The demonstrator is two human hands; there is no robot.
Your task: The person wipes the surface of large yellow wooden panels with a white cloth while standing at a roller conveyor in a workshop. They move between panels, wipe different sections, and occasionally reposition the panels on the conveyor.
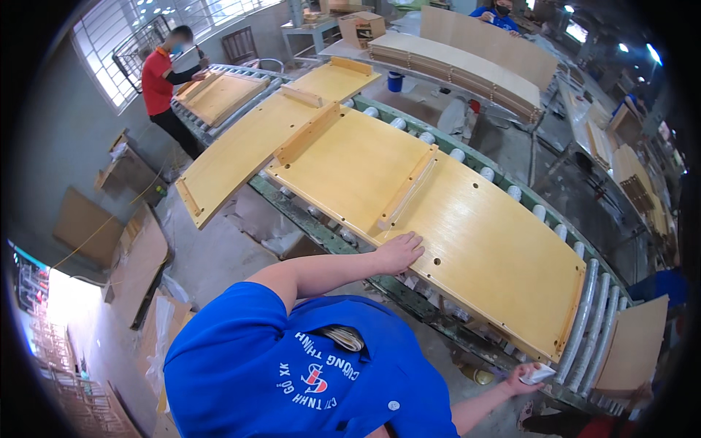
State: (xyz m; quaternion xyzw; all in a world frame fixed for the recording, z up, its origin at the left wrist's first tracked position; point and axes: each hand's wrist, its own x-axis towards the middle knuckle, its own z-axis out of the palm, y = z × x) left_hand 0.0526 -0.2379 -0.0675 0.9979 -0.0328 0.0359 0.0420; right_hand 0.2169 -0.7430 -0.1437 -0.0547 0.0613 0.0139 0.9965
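A large yellow wooden panel (pixel 482 237) lies on a roller conveyor, with dark round holes along it and battens at its ends. A wooden batten (pixel 409 188) runs across its middle. My left hand (pixel 400 252) rests on the panel's near edge, fingers stretched out, holding nothing. Low on the right, my right hand (pixel 520 381) is closed on a small white sheet (pixel 539 374) beside the panel's near right corner. Whether that sheet is paper, cloth or an abrasive cannot be made out. Another yellow panel (pixel 244 150) lies crosswise beyond the left end.
Bare conveyor rollers (pixel 590 328) show at the right end, near a cardboard sheet (pixel 634 343). A person in red (pixel 157 84) works at another panel, far left. Stacked boards (pixel 453 69) stand across the conveyor, with a person in blue (pixel 496 18) behind. A blue bucket (pixel 395 81) stands between.
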